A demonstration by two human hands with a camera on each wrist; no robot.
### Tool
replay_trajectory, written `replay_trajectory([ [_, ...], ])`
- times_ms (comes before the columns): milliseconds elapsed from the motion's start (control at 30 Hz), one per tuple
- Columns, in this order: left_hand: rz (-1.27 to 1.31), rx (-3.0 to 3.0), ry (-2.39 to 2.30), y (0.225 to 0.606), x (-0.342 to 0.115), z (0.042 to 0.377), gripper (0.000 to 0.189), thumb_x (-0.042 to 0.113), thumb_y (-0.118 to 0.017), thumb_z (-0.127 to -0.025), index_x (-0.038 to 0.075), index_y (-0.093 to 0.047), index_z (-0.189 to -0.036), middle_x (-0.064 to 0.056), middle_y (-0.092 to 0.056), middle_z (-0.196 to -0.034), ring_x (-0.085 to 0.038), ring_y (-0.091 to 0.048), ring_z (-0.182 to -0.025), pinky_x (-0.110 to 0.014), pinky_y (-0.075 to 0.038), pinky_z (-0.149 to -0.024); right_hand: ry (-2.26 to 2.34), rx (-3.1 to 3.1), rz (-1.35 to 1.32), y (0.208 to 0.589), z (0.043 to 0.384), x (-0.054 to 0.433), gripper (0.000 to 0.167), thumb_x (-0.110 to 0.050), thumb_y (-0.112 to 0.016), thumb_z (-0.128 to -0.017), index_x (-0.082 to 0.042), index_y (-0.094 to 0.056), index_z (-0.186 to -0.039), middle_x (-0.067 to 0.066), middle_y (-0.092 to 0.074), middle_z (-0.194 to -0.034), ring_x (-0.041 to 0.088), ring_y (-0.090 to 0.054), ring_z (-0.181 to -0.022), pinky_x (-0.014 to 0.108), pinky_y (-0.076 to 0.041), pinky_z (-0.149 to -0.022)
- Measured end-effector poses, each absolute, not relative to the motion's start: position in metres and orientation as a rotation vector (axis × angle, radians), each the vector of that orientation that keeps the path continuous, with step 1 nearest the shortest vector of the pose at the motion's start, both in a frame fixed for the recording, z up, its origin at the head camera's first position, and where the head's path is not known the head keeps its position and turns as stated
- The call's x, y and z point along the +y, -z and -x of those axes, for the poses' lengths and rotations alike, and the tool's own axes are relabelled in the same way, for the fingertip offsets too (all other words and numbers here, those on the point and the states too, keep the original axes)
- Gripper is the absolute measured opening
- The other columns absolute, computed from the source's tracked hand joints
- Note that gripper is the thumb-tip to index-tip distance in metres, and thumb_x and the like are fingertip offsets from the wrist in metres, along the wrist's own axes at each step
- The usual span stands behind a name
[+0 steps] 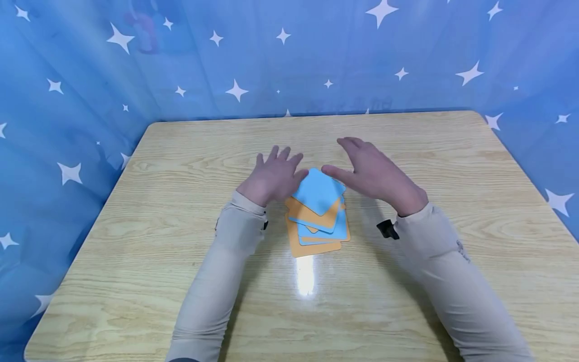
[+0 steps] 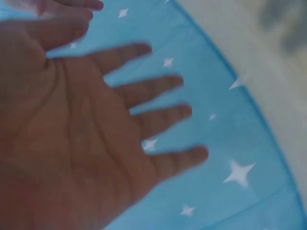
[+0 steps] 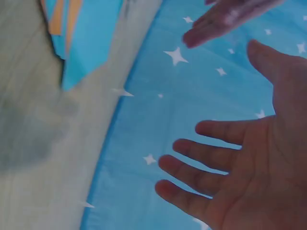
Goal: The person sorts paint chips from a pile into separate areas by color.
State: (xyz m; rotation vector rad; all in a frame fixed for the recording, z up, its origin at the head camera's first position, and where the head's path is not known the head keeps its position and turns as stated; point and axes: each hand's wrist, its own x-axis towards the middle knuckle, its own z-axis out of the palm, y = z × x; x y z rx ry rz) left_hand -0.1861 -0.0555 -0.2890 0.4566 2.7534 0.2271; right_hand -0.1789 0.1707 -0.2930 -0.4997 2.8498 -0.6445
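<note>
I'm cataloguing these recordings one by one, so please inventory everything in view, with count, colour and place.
cards: several, overlapping too much to count surely; blue and orange; loose pile on the table, blue on top
table: 1, pale wood grain, under the pile
star-patterned cloth: count unclear, blue with white stars, behind the table and along its sides
glare patch: 1, white, on the tabletop at the pile's near side
sleeves: 2, pale, on both forearms
black wrist pieces: 2, black, one at each cuff
left hand: 1, bare, by the pile's left side
right hand: 1, bare, by its right side
</note>
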Motion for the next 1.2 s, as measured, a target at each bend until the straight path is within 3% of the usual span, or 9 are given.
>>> replay_trajectory([
  [233,-0.518,2.615,-0.23,0.312,-0.052,0.197,0.066,0.038,-0.051,-0.107,0.014,-0.025,-0.163,-0.016,-0.025,-0.168,-0.033,-0.024,-0.155,-0.051,-0.027,-0.123,0.505,2.771,0.486,0.315,0.188,0.167,0.105,-0.075,-0.054,-0.091,-0.003,-0.023,-0.162,0.023,-0.025,-0.165,0.048,-0.026,-0.149,0.065,-0.028,-0.116],
  [333,-0.492,2.569,-0.257,0.319,-0.048,0.198,0.068,0.035,-0.054,-0.106,0.012,-0.025,-0.163,-0.016,-0.032,-0.165,-0.029,-0.034,-0.151,-0.043,-0.033,-0.121,0.443,2.745,0.487,0.326,0.191,0.164,0.108,-0.074,-0.058,-0.09,-0.002,-0.022,-0.162,0.025,-0.026,-0.164,0.05,-0.026,-0.147,0.065,-0.03,-0.115],
  [533,-0.513,2.583,-0.213,0.323,-0.042,0.196,0.065,0.034,-0.054,-0.105,0.009,-0.032,-0.16,-0.016,-0.046,-0.156,-0.03,-0.047,-0.14,-0.042,-0.039,-0.117,0.382,2.698,0.455,0.341,0.192,0.156,0.114,-0.076,-0.064,-0.084,-0.005,-0.02,-0.163,0.025,-0.026,-0.164,0.051,-0.025,-0.147,0.066,-0.032,-0.113],
  [633,-0.556,2.579,-0.192,0.323,-0.04,0.196,0.059,0.033,-0.056,-0.105,0.008,-0.04,-0.156,-0.016,-0.054,-0.145,-0.029,-0.055,-0.126,-0.04,-0.045,-0.11,0.33,2.693,0.474,0.345,0.191,0.151,0.116,-0.075,-0.067,-0.082,-0.006,-0.021,-0.163,0.024,-0.029,-0.162,0.05,-0.029,-0.145,0.067,-0.033,-0.111],
  [800,-0.621,2.553,-0.187,0.32,-0.034,0.191,0.048,0.033,-0.057,-0.105,0.006,-0.05,-0.144,-0.014,-0.06,-0.128,-0.024,-0.056,-0.106,-0.036,-0.049,-0.096,0.294,2.695,0.528,0.345,0.187,0.149,0.109,-0.067,-0.073,-0.083,-0.007,-0.025,-0.162,0.023,-0.034,-0.16,0.048,-0.033,-0.143,0.067,-0.031,-0.111],
  [1000,-0.655,2.521,-0.152,0.319,-0.028,0.187,0.052,0.035,-0.059,-0.105,0.006,-0.049,-0.146,-0.014,-0.058,-0.134,-0.024,-0.056,-0.111,-0.036,-0.048,-0.097,0.326,2.663,0.583,0.339,0.184,0.152,0.101,-0.052,-0.078,-0.085,-0.006,-0.028,-0.161,0.021,-0.038,-0.158,0.045,-0.036,-0.141,0.065,-0.031,-0.113],
  [1200,-0.66,2.524,-0.121,0.318,-0.026,0.184,0.051,0.035,-0.06,-0.104,0.005,-0.051,-0.144,-0.01,-0.063,-0.125,-0.02,-0.059,-0.104,-0.034,-0.05,-0.095,0.278,2.646,0.652,0.338,0.183,0.152,0.097,-0.04,-0.079,-0.084,-0.008,-0.028,-0.161,0.018,-0.039,-0.157,0.041,-0.04,-0.137,0.059,-0.038,-0.107],
])
